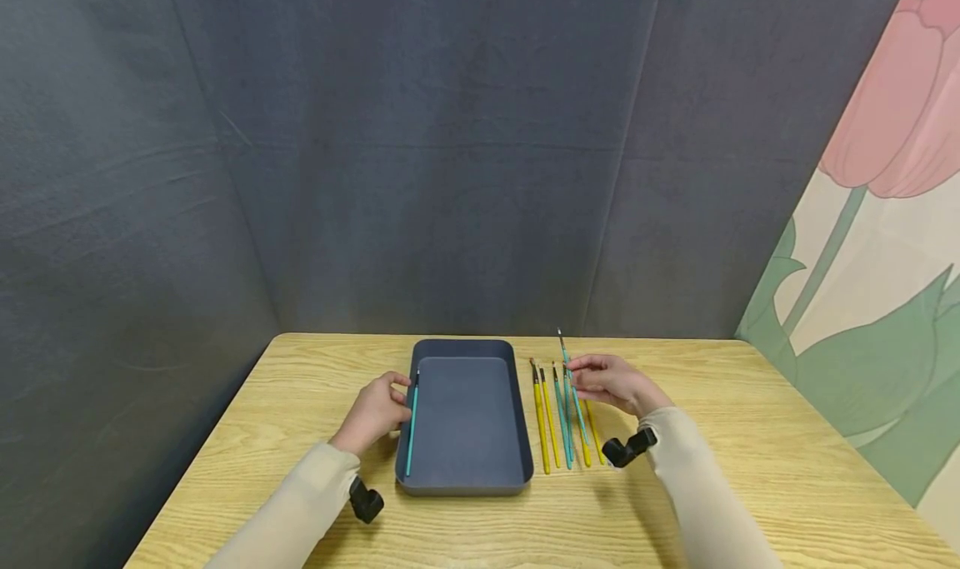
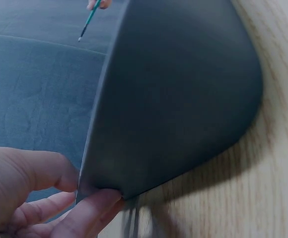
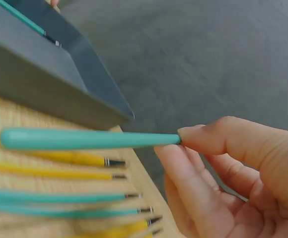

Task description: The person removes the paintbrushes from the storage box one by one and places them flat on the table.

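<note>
My left hand pinches the left rim of a dark grey rectangular tray between thumb and fingers. In the left wrist view, the hand holds the edge of the tray wall. One teal paintbrush lies inside the tray along its left side. My right hand pinches another teal paintbrush between thumb and fingertips, raised above the table, bristles pointing away from me. Below it, several yellow paintbrushes and teal paintbrushes lie roughly side by side, right of the tray.
The wooden table reaches out on both sides of the tray. Behind and to the left hangs a dark grey curtain. A wall with a painted tulip stands at the right.
</note>
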Demonstrator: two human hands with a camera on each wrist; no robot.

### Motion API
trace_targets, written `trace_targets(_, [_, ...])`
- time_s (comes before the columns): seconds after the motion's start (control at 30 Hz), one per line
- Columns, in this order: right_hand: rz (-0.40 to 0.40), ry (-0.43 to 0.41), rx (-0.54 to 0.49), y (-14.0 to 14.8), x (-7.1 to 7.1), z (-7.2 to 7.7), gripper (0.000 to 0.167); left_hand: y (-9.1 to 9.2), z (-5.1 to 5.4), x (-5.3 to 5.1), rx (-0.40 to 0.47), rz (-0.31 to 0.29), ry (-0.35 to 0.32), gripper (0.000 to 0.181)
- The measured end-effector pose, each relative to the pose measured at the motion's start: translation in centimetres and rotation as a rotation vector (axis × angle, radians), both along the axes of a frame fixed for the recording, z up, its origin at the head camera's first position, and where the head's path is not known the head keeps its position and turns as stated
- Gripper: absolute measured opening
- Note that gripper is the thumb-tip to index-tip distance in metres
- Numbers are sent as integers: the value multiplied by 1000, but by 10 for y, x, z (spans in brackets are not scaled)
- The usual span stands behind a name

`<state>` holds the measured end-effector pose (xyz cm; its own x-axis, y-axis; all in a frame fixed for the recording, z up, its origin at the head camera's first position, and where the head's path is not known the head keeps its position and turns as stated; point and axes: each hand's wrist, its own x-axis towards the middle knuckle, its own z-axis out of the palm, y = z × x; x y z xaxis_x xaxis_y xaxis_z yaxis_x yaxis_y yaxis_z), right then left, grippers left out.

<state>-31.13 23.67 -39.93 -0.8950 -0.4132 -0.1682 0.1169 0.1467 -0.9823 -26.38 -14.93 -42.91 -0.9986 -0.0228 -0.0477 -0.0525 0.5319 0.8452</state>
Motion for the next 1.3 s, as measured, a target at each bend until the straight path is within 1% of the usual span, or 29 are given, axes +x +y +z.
trace_targets(0.1, [-1, -5, 11, 11, 1, -4, 30, 0, 0, 0, -4, 1, -3, 53])
trace_targets(0.27, [-9, -6, 44, 26, 2, -12, 41, -1, 0, 0, -9, 3, -1, 53])
trace_targets(0.43, [-54, -29, 78, 34, 1, -18, 45, -1, -1, -1, -15, 5, 2, 53])
trace_targets(0.67, [-78, -38, 120, 38, -5, -29, 42, -1, -1, -2, -17, 3, -2, 52])
trace_targets(0.77, [-110, -53, 144, 38, -8, -32, 40, -1, -1, -2, -15, 1, -2, 53])
trace_targets(1.0, [-167, -72, 240, 37, -9, -34, 35, 0, 0, -2, -4, 0, -4, 52])
trace_targets(1.3, [-185, -78, 320, 32, -12, -34, 29, -1, -1, -1, -2, 2, 2, 53])
